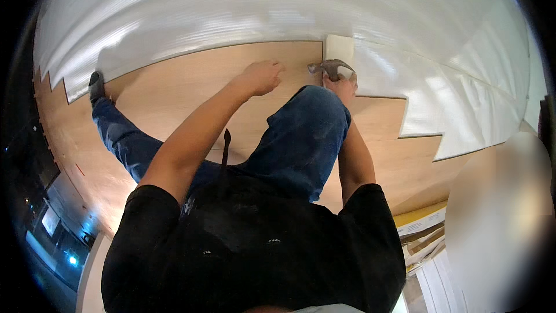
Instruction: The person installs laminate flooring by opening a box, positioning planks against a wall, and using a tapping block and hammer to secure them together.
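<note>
My right hand (343,88) is wrapped round a claw hammer (331,67), whose head lies sideways just above the end of a light wood-coloured floor plank (231,64). Close to the hammer, a whitish rectangular block (339,45) sits on the white sheet underlay along the plank's right end; I cannot tell whether the two touch. Over the planks to the left, my left hand (262,77) has its fingers curled in, with nothing seen in them.
Shiny white underlay (231,8) spreads beyond the laid planks, whose edges form steps at both sides. My bent knee (313,110) rises near my right arm, and my other leg stretches left. Packages (423,223) lie at the lower right, near a blurred area.
</note>
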`<state>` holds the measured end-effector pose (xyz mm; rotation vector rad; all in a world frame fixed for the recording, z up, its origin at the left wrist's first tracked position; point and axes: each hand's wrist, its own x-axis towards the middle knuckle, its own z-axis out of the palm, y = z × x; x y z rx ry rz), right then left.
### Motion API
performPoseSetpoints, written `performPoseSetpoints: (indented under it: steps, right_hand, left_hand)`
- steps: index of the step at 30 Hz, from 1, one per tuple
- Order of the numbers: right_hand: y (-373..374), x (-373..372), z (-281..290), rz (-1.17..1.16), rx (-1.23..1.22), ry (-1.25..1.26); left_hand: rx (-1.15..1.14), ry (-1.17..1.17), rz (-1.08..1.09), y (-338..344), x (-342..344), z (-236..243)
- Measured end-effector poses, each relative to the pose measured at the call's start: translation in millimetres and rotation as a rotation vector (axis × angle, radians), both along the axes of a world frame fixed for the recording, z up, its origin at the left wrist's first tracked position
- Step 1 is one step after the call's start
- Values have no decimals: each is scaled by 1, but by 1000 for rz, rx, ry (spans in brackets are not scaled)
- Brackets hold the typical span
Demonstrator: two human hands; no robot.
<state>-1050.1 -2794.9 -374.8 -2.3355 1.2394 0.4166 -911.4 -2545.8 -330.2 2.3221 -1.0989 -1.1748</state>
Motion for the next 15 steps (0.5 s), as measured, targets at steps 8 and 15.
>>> performPoseSetpoints:
  steps: [8, 15]
  right_hand:
    - [-2, 8, 0, 45, 15, 42]
    - [-1, 2, -9, 30, 13, 30]
  left_hand:
    - [142, -15, -89, -25, -14, -8]
    - [76, -284, -213, -28, -36, -43]
